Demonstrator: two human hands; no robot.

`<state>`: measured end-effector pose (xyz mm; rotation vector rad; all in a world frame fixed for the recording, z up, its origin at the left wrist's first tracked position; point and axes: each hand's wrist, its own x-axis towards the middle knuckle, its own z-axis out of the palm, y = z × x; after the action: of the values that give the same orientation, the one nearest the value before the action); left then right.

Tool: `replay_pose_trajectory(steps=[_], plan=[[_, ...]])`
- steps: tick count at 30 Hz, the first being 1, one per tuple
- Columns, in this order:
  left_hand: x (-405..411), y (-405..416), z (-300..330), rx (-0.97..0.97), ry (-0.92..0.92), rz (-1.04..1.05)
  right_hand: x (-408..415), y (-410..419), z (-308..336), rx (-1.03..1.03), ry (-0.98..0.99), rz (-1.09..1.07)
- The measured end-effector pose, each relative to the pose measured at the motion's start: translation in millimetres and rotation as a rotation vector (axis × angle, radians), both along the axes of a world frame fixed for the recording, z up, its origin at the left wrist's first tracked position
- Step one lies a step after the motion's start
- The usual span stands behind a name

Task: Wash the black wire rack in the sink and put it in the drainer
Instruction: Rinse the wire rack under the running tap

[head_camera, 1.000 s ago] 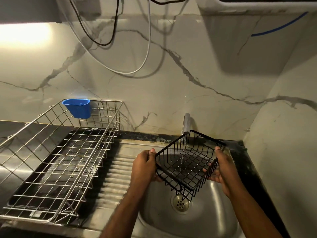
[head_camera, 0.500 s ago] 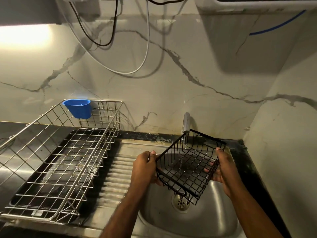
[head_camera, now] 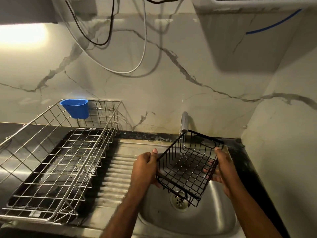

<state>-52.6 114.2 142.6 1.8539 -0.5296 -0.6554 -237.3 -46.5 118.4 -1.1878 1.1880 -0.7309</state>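
Both of your hands grip the black wire rack [head_camera: 187,167]: your left hand [head_camera: 144,169] curls round its left rim with the thumb on top, and your right hand [head_camera: 223,170] clasps the right side with fingers underneath. You hold it tilted above the steel sink [head_camera: 197,224], just under the tap [head_camera: 184,121] and over the drain [head_camera: 179,200]. Well to the left stands the wire drainer [head_camera: 51,162], with a blue cup [head_camera: 76,108] hooked on its back rim.
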Motion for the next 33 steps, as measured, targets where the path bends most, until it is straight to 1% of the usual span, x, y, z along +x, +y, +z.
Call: replay_pose_trajectory(steps=[9, 23, 27, 31, 33], plan=[[3.8, 5.0, -5.2, 0.002, -0.046, 0.03, 4.7, 10.6, 12.1, -0.027, -0.023, 0.028], [3.8, 7.8, -9.6, 0.04, -0.159, 0.094, 4.0, 15.6, 12.1, -0.027, -0.043, 0.057], [3.4, 8.9, -14.2, 0.042, -0.122, 0.08, 3.0, 16.6, 11.2, -0.025, -0.043, 0.049], [1.3, 9.1, -12.4, 0.058, -0.141, 0.084, 2.2, 17.1, 9.4, -0.027, -0.046, 0.051], [-0.9, 8.9, -10.4, 0.055, -0.122, 0.072, 1.7, 16.9, 7.2, -0.022, -0.049, 0.04]])
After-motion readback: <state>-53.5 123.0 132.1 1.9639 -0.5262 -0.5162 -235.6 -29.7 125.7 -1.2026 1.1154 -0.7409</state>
